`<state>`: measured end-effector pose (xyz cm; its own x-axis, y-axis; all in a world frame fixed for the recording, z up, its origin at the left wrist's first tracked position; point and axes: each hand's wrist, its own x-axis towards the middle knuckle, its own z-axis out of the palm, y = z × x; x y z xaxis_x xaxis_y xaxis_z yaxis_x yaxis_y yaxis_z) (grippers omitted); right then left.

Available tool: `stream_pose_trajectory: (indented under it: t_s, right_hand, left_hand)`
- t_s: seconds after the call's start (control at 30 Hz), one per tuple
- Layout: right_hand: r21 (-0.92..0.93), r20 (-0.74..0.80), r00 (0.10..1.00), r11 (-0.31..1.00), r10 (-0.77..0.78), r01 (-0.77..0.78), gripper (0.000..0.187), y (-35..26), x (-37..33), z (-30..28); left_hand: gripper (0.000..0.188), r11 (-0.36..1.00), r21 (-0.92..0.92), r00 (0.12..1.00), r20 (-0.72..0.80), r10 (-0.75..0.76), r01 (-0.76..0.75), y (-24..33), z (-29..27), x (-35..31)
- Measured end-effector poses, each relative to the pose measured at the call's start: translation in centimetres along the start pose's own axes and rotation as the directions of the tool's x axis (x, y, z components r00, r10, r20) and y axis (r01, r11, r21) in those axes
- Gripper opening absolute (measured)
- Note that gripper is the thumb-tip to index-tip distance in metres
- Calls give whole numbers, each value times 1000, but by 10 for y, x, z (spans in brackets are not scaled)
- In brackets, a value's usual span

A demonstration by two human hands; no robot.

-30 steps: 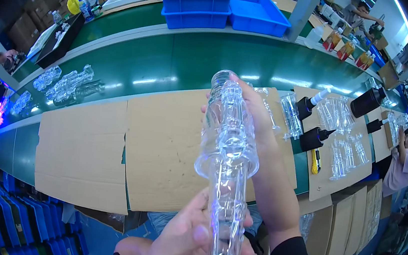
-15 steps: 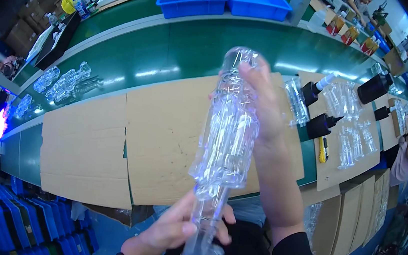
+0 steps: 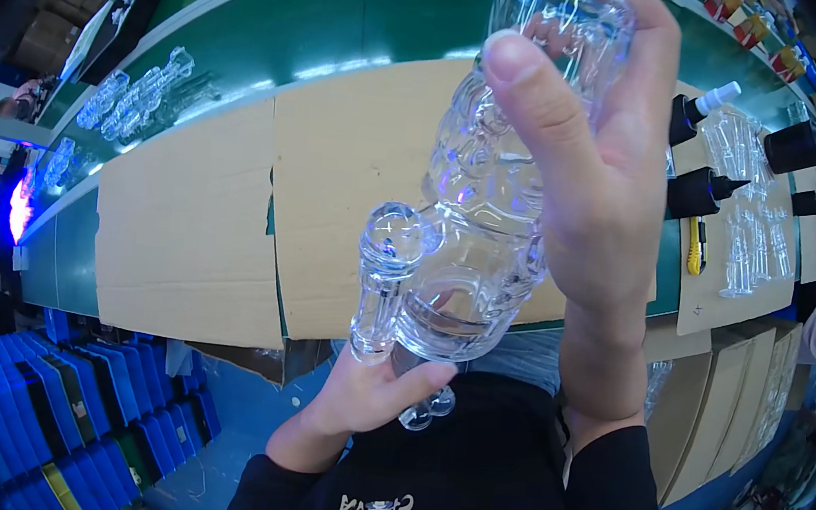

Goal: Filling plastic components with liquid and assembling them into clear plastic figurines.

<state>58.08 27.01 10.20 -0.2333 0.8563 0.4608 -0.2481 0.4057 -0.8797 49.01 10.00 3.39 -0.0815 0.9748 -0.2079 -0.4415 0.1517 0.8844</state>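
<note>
A large clear vessel [image 3: 484, 203], glass-like with knobbly sides, a short side tube and small round balls at its lower end, is held up close over the cardboard. My right hand [image 3: 589, 165] wraps round its wide upper end, the thumb across the front. At the lower end my left hand [image 3: 373, 387] is closed under the base and side tube; part of its fingers is hidden behind the clear wall. Flat brown cardboard sheets [image 3: 193, 241] lie on the green table [image 3: 395, 12] beneath.
Clear knobbly pieces [image 3: 144, 94] lie at the far left. On the right stand black bottles [image 3: 699, 194] with nozzles, beside a yellow cutter knife [image 3: 697, 246] and several clear tubes [image 3: 753, 234]. Blue bins [image 3: 109, 402] are stacked at the lower left. A bright violet glow [image 3: 21, 206] shows at the left.
The vessel has come nearer and tilted, so its side tube now faces left. My right hand has risen and moved right with it; my left hand has shifted slightly up and left.
</note>
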Motion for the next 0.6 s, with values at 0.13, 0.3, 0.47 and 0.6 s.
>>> stream_pose_trajectory:
  t_s: [0.13, 0.3, 0.47, 0.6]
  right_hand:
    - [14, -30, 999, 1000, 26, -25, 55, -5, -9, -2]
    - [29, -62, 997, 999, 35, -33, 54, -9, -13, -5]
    - [62, -90, 995, 998, 29, -24, 54, -14, -14, -4]
    - [79, -130, 991, 997, 16, -6, 54, -22, -13, -7]
  left_hand:
    - [54, 968, 243, 995, 65, -81, 63, -7, -2, 8]
    - [70, 918, 381, 985, 164, 52, -112, -19, -2, 16]
    - [67, 890, 359, 937, 306, 171, -280, -21, -8, 26]
    - [56, 955, 280, 979, 200, 38, -94, -16, -8, 17]
